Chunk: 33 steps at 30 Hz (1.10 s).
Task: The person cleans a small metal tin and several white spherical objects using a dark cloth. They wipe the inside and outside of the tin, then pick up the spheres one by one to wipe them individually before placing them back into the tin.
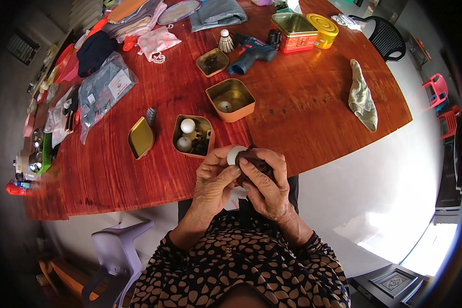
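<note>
Just past the table's front edge, my left hand (210, 179) pinches a white round piece (234, 154) between thumb and fingers. My right hand (268, 187) is closed on a dark brown cloth-like piece (244, 158), pressed against the white one. Fingers cover much of both, so whether the white piece is a ball or a disc cannot be told. Nearest to my hands is a square tin (210, 146) holding white balls (188, 126) and small dark bits. Left of it lies a gold lid (140, 137); behind stands an orange tin (238, 114) with one white ball (224, 107) inside.
A shallow lid (212, 62), shuttlecock (226, 41), cordless drill (252, 54), red-gold tin (294, 34) and yellow round tin (323, 31) stand farther back. A crumpled cloth (362, 97) lies right; a clear plastic bag (108, 90) lies left. A purple chair (117, 251) stands below the table's left side.
</note>
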Motion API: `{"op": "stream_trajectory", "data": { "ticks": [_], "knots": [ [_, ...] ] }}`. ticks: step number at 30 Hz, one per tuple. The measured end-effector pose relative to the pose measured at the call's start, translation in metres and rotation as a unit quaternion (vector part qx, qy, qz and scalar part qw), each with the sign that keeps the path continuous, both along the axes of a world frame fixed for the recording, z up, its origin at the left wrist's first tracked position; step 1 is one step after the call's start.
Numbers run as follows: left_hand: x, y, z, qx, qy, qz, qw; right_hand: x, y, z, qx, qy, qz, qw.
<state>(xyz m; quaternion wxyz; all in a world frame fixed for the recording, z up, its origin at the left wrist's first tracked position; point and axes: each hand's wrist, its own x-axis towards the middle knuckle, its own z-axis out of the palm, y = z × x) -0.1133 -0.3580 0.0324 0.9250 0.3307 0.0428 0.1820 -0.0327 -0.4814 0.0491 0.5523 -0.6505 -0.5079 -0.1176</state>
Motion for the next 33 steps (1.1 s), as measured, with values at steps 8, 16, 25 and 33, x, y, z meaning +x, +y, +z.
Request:
{"op": "stream_trajectory", "data": {
  "ticks": [8, 16, 25, 33],
  "knots": [
    [-0.007, -0.004, 0.003, 0.051, -0.004, 0.001, 0.999, 0.016, 0.002, 0.016, -0.024, 0.242, 0.048, 0.969],
    [-0.008, -0.007, 0.006, -0.047, 0.059, 0.014, 0.997, -0.013, 0.003, -0.011, -0.038, -0.006, -0.103, 0.994],
    [-0.014, -0.006, 0.006, -0.025, -0.012, -0.027, 0.999, -0.009, -0.006, 0.006, -0.009, -0.048, -0.034, 0.998],
    [-0.014, -0.016, 0.001, 0.038, 0.015, 0.032, 0.999, 0.012, 0.005, 0.007, 0.009, 0.367, 0.090, 0.926]
  ]
}}
